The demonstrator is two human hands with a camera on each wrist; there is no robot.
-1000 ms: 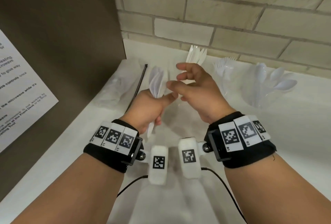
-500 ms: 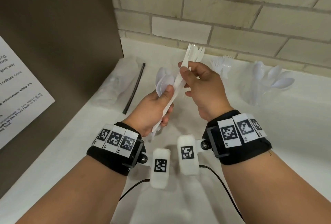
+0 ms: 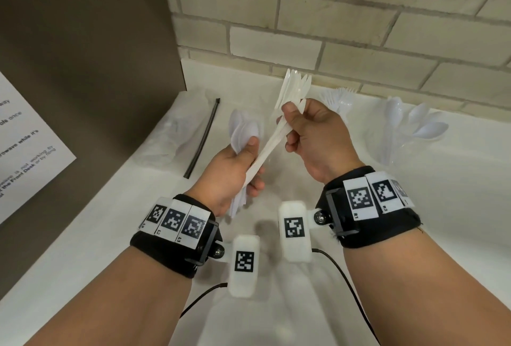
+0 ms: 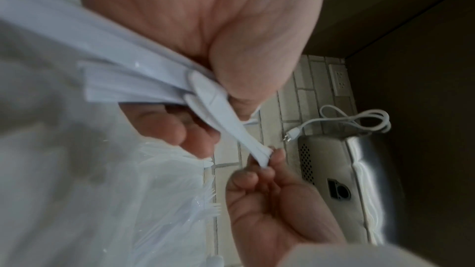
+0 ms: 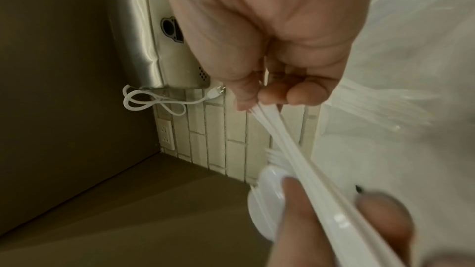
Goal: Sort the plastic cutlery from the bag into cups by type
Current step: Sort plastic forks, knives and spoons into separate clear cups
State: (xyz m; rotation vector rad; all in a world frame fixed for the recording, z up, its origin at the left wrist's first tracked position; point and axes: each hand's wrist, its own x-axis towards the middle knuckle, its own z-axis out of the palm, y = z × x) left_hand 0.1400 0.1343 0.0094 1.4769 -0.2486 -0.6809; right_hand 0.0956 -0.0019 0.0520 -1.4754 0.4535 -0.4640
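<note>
While the left hand [image 3: 235,174] grips smooth white plastic spoons [image 3: 243,131], the right hand [image 3: 318,138] pinches slim flat knives [image 3: 272,146].

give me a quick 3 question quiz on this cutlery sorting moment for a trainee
1. True or false: the right hand pinches the plastic knives.
2. What type of cutlery stands in the clear cup at far right? A forks, B spoons, C knives
3. Fill in: the left hand holds a bunch of ____ while the knives are drawn out of its grip.

Key: 1 true; 2 B; 3 spoons
</note>
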